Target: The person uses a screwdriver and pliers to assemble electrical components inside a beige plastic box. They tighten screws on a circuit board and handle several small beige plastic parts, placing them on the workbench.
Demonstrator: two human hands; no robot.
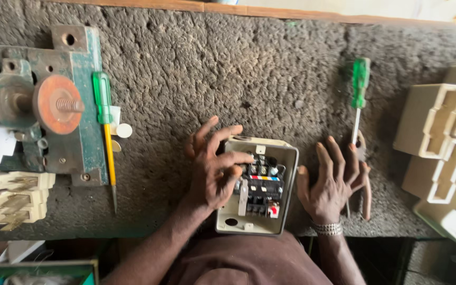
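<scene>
We see a rough grey-brown bench top (228,68). Far out past our left fingers sits a green bench vise (43,105), with a green-and-yellow screwdriver (106,137) along its edge and 1 small white disc (124,130) beside it. Cream plastic parts (11,200) are stacked below the vise. Beyond our right fingertips lies a second green-handled screwdriver (359,100), shaft pointing toward us. Cream box covers (444,132) sit well off to the right of that hand.

The open switch box (257,184) lies between our 2 hands at the near bench edge. Our left hand (215,169) reaches in over its left wall, fingers (236,158) curled and partly open, tips on the black contactor block (259,184) inside; we cannot tell if they pinch anything. Our right hand (333,182) rests flat, fingers spread, just beside the box's right wall, lying over pliers (366,195) with reddish handles, not gripping them.

The box's long axis runs away from us, slightly tilted, open face up.
</scene>
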